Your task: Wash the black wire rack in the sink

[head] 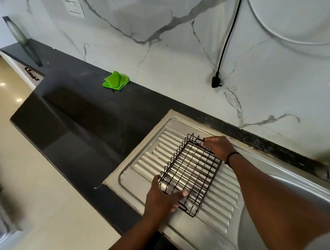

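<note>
Hands grip a black wire rack (191, 172) over the ribbed steel drainboard (223, 196). Left hand (163, 198) grasps its near end. Right hand (219, 146) grasps the far end.

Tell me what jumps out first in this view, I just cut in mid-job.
The black wire rack sits on the ribbed steel drainboard, gripped at its far end by the right hand and at its near end by the left hand. Next is the bright green cloth, crumpled on the dark counter against the marble wall, and a black plug dangling on its cable beside it.
</note>
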